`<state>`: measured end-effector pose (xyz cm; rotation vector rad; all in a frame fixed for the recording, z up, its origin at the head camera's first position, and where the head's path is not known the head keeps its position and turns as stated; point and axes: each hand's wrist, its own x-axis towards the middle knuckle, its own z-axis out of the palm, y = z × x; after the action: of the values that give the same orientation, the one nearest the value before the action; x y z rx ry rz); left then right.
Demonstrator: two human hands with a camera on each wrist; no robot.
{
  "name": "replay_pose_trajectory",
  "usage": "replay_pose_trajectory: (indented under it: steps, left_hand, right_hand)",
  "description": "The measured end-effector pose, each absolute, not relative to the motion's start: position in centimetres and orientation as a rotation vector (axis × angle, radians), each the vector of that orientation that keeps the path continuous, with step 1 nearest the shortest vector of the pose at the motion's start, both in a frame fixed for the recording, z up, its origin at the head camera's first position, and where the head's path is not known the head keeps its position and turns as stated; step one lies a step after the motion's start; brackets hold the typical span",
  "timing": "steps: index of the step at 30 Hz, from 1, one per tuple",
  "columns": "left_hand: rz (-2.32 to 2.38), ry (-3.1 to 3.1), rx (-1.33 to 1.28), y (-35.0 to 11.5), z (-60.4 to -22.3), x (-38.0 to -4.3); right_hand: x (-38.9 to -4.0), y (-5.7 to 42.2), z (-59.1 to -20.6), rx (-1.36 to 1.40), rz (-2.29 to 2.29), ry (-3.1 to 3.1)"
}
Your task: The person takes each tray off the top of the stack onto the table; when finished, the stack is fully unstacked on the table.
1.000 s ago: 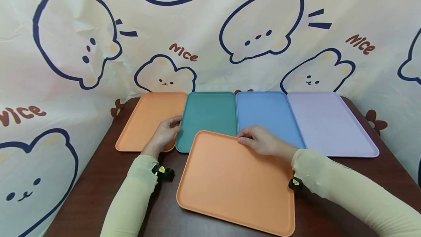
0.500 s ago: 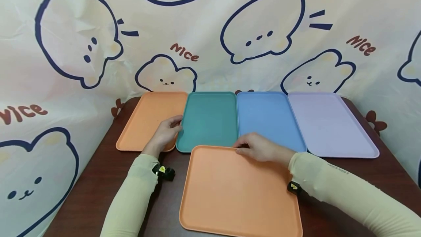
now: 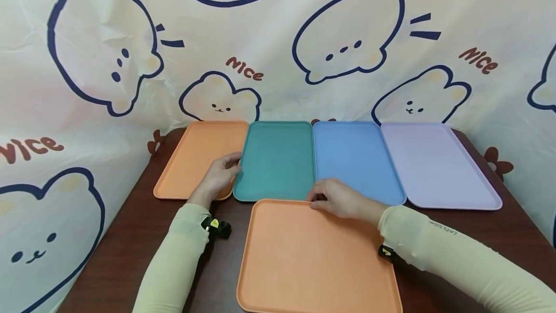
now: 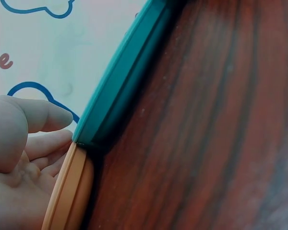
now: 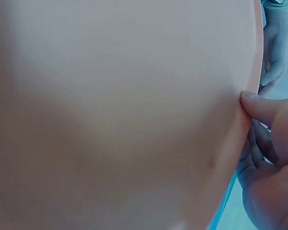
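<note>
My right hand (image 3: 340,198) pinches the far rim of an orange tray (image 3: 317,260) at the front of the table; in the right wrist view the thumb lies on that rim and the other fingers reach under it. My left hand (image 3: 219,174) rests over a second orange tray (image 3: 184,158) in the back row, its fingertips at the left edge of the green tray (image 3: 278,163). Seen from the left wrist, the thumb and fingers are relaxed beside the seam where the green tray's edge (image 4: 115,81) meets the orange tray's edge (image 4: 69,191).
A blue tray (image 3: 356,158) and a lilac tray (image 3: 438,163) continue the back row to the right of the green one. All lie on a dark wood table (image 3: 117,245). Behind hangs a pale curtain (image 3: 278,37) with cartoon drawings.
My right hand has drawn the front orange tray toward me, and it has turned to lie straighter, with its far rim now just short of the back row. The left hand has stayed put.
</note>
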<state>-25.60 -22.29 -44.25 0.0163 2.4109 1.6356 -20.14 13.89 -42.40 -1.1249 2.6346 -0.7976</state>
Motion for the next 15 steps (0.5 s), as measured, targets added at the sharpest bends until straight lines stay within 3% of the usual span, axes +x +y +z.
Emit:
replay_pose_trajectory:
  steps: [15]
  left_hand:
    - [1.622, 2.416, 0.004, -22.21, -44.17, -25.5]
  right_hand:
    - [-20.29, 14.34, -42.63, -1.059, -0.817, 2.708]
